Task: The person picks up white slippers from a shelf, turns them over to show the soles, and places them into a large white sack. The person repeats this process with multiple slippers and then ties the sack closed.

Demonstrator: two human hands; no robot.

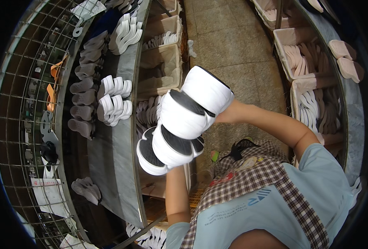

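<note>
Head view: white soles prob. light, springy; hold by side edges. R hand at right, L hand hidden; can't tell either grip.

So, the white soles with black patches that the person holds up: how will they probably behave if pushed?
The white soles are probably springy rather than floppy, since their thick walls keep a rounded shape while held up. They look foam-like, so perhaps light for their bulk. The bunch could slip apart, as its pieces overlap at different angles with no visible tie.

The T-shirt is pale blue; the apron brown-checked.
</note>
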